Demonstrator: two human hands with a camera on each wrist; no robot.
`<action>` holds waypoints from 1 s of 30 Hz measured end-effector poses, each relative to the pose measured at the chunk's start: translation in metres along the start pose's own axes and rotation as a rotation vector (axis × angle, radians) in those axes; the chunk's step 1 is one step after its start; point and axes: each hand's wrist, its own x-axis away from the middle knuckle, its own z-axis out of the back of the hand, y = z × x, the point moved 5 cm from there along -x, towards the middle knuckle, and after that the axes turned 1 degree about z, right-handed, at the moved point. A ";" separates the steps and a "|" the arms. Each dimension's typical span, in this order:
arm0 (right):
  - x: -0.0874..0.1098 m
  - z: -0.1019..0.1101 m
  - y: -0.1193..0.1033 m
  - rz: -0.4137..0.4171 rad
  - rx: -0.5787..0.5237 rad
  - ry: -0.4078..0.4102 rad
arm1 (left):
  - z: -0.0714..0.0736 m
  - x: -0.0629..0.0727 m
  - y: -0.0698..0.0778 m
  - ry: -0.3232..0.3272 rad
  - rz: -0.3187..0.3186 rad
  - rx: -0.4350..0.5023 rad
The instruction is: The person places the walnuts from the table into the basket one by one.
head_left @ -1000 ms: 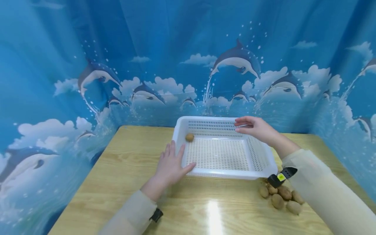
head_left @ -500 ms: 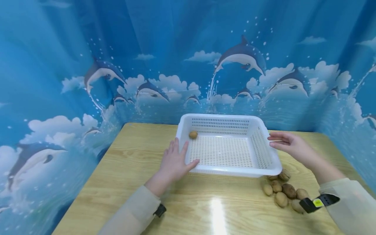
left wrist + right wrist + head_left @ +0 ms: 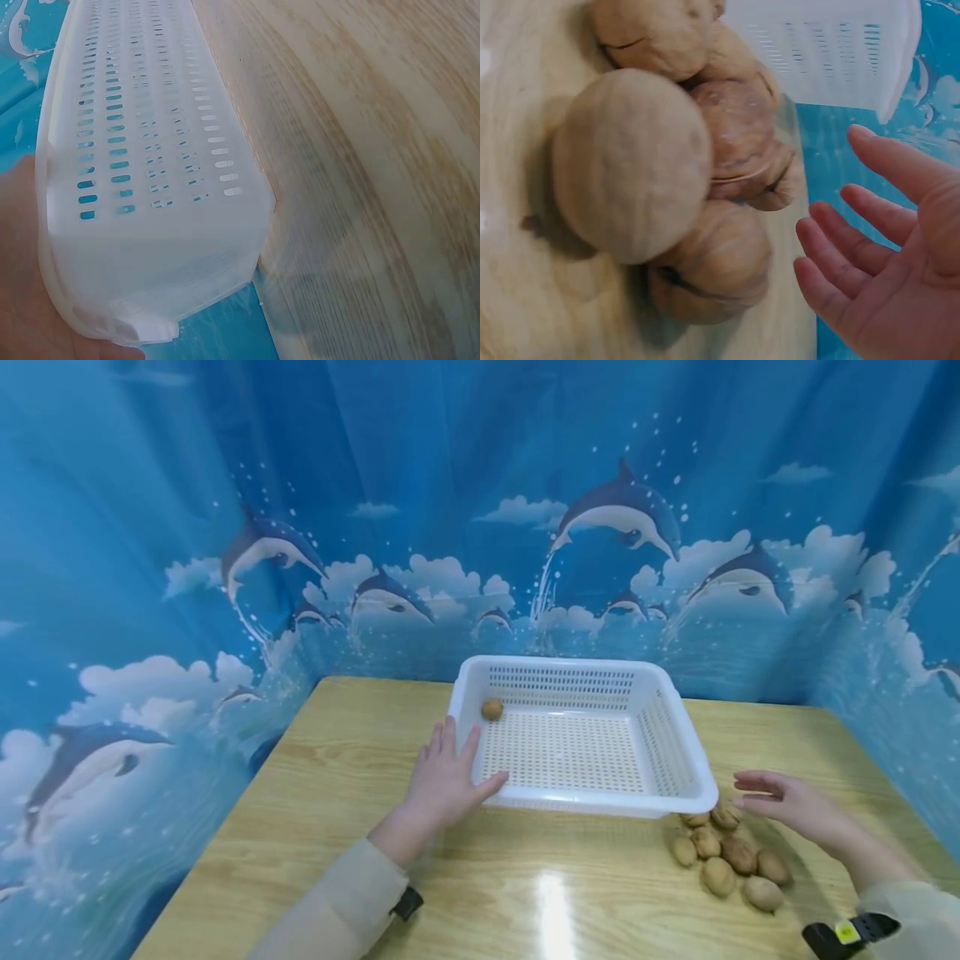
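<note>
A white plastic basket (image 3: 562, 800) with slotted walls stands on the table, one walnut (image 3: 492, 709) inside at its far left corner. My left hand (image 3: 447, 781) rests at the basket's near left corner, fingers spread over the rim; in the left wrist view part of this hand (image 3: 22, 277) lies along the basket's edge. My right hand (image 3: 787, 806) is beside a heap of several walnuts (image 3: 738, 855), right of the basket. The right wrist view has its fingers (image 3: 847, 247) loosely bent, holding nothing, near a pale walnut (image 3: 634, 165) and a cracked-looking one (image 3: 716, 262).
The wooden table (image 3: 360, 727) reaches back to a blue curtain (image 3: 450, 460) printed with dolphins, which also closes in both sides. The walnut heap lies against the basket's near right corner. Black bands (image 3: 847, 935) sit on both wrists.
My right hand has moved from above the basket's far right part, out over its right side, then down toward the walnut heap. The left hand keeps its place at the rim.
</note>
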 end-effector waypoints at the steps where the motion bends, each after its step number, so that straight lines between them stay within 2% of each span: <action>1: 0.000 -0.001 0.001 -0.006 -0.008 -0.008 | 0.000 0.000 0.000 0.004 -0.001 -0.001; 12: -0.009 -0.013 0.002 -0.018 -0.004 -0.084 | 0.004 -0.001 0.002 0.022 -0.018 0.004; 21: -0.015 -0.023 0.002 0.020 0.056 -0.004 | -0.001 0.003 -0.006 0.024 0.006 0.027; 30: -0.012 -0.022 0.015 -0.047 0.082 -0.020 | -0.001 0.003 -0.002 0.030 -0.020 0.024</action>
